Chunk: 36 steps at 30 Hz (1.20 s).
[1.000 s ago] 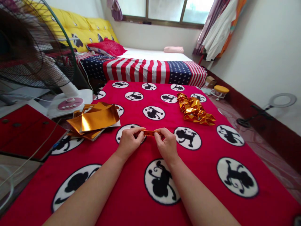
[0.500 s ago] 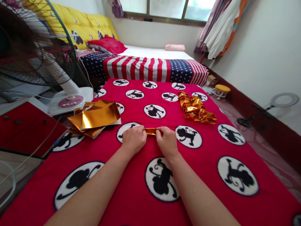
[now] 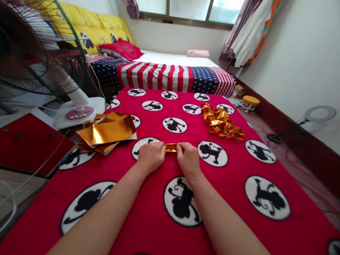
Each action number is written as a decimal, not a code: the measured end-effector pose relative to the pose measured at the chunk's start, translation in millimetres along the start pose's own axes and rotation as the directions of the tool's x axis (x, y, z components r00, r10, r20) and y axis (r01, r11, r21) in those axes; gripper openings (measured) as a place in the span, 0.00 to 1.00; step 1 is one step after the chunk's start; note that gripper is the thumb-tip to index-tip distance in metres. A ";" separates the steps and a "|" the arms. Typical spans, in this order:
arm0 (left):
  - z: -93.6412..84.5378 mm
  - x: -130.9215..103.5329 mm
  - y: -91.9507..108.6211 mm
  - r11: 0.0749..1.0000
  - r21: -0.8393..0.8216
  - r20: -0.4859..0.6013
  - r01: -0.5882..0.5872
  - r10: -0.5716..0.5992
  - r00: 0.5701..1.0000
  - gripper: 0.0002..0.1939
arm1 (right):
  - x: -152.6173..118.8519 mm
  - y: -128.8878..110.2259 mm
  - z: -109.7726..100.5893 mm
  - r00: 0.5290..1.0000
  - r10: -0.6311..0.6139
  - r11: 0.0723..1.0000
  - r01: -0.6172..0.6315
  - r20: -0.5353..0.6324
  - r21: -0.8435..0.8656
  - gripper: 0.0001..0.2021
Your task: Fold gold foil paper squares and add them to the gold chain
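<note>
Crosswise, the folded gold foil strip [image 3: 170, 147] spans the gap between left hand [image 3: 151, 156] and right hand [image 3: 188, 160], equally near, each pinching one end closed-fingered, above the red monkey-print cloth [image 3: 148, 219]

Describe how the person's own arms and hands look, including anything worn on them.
Both forearms are bare, with no sleeve in view. The left hand and the right hand wear no glove, and no watch or bracelet shows at either wrist. No ring can be seen on the fingers in view, though some are curled out of sight.
</note>
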<state>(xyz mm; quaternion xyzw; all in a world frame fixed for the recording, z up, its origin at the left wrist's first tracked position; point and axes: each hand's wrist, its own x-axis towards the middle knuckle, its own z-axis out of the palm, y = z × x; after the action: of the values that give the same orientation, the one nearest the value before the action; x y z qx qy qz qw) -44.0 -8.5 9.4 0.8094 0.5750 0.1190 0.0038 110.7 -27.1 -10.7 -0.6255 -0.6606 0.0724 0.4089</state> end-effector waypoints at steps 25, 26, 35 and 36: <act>2.9 -0.8 1.2 0.998 -0.059 -0.008 0.027 -0.027 1.000 0.22 | -2.8 -1.6 -1.1 0.998 0.005 0.998 -0.001 -0.060 0.070 0.10; 2.6 -0.7 0.9 0.998 -0.058 -0.005 0.030 -0.030 1.000 0.21 | -3.1 -1.8 -1.0 0.998 0.001 0.998 0.003 -0.057 0.068 0.10; -0.2 -1.4 -0.8 0.995 -0.100 0.021 -0.007 0.009 1.000 0.21 | -4.6 -1.5 -1.2 0.999 -0.013 0.999 0.015 -0.049 0.051 0.10; -0.2 -1.2 -0.8 0.993 -0.114 0.017 0.009 -0.007 1.000 0.22 | -4.8 -1.3 -1.0 0.999 -0.006 0.998 0.010 -0.053 0.065 0.10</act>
<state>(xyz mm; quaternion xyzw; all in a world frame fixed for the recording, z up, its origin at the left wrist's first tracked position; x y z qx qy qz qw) -45.1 -9.3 9.3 0.8066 0.5704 0.1450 0.0549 109.8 -32.0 -11.5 -0.6109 -0.6494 0.0757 0.4465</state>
